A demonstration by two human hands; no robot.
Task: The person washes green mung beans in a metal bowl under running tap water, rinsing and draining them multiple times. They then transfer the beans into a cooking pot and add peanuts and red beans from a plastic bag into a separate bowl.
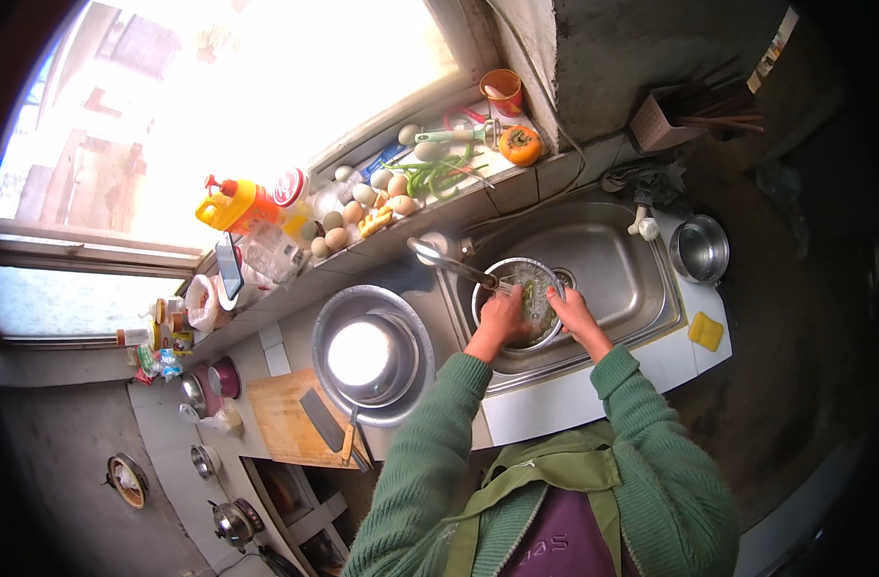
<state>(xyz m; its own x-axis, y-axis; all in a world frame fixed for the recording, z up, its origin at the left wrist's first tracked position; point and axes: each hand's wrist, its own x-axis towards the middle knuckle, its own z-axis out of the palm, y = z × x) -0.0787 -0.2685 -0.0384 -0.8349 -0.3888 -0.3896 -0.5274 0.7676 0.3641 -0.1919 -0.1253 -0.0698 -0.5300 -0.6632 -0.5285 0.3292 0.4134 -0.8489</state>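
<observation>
In the stainless steel sink stands a metal bowl of water with some green pieces in it. Water runs into it from the curved faucet. My left hand is partly in the bowl beneath the stream, its fingertips hidden by water and spout; whether it grasps anything cannot be made out. At the bowl's other side, my right hand grips the rim, thumb inside.
Left of the sink, a smaller metal bowl sits in a wide basin, beside a wooden cutting board with a cleaver and a knife. Eggs, green peppers and a persimmon line the sill. A yellow sponge and metal bowl lie right.
</observation>
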